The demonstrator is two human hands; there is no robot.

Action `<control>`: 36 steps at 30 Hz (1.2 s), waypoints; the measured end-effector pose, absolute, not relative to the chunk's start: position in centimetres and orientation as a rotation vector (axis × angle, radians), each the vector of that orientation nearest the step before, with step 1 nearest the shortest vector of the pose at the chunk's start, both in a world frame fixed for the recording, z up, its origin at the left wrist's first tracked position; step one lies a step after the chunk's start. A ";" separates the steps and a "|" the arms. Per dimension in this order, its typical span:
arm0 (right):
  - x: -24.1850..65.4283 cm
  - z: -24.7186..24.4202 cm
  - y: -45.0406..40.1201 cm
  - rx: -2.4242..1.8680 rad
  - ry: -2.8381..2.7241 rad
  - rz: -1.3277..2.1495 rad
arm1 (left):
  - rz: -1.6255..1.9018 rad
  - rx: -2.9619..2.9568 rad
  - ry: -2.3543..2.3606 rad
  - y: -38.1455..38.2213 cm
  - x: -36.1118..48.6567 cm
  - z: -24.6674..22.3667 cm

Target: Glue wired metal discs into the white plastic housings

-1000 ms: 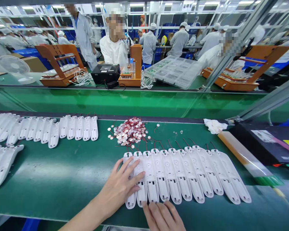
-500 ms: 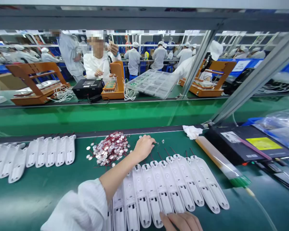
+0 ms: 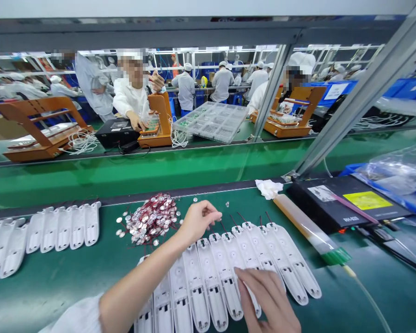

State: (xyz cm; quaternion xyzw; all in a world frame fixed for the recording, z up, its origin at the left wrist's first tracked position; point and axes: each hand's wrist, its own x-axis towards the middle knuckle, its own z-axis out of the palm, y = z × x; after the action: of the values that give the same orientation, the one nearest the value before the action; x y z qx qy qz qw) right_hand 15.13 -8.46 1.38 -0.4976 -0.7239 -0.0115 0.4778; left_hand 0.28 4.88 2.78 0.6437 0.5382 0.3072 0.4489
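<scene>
My left hand (image 3: 200,219) hovers above the far ends of a row of white plastic shells (image 3: 207,264), thumb and forefinger pinched together. Whatever sits in that pinch is too small to make out. Over the lower part of the same row, my right hand (image 3: 268,298) is open, fingers stretched forward and holding nothing visible. Thin dark red wires (image 3: 241,217) stick up from several shells' far ends. Left of my left hand lies a heap of small silvery discs with red wires (image 3: 152,218). A tiny clear piece (image 3: 228,204) rests beyond my hand.
More white shells (image 3: 63,227) lie at the left. On the right are a crumpled white tissue (image 3: 268,188), an amber-filled syringe tube (image 3: 307,229) with a hose, and a black box (image 3: 346,199). A metal post (image 3: 353,88) slants overhead. Co-workers sit across the line.
My left hand has drawn back slightly from beside the tiny clear piece and turned, fingers now pinched. My right hand has moved up over the shells. The whole view has shifted a little.
</scene>
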 end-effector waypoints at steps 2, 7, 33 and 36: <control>14.0 2.1 -7.3 -1.133 -1.746 -0.042 | 0.777 1.464 1.279 2.3 -1.0 3.6; 11.0 2.9 -6.2 -0.993 -1.808 -0.084 | 0.829 1.218 1.209 -2.8 -3.9 4.1; 4.4 -3.4 -14.2 -0.780 -2.189 0.001 | 0.280 2.650 1.604 -10.2 -11.4 -1.5; 4.1 -3.6 -14.3 -0.762 -2.208 -0.038 | 0.293 2.651 1.615 -10.4 -11.3 -1.7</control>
State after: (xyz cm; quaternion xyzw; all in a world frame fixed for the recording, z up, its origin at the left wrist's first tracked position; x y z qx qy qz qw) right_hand 4.13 -14.30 -3.58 -0.3000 -0.8696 -0.0151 0.3919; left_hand -11.32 -10.36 -1.71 0.8502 0.5178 0.0940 0.0119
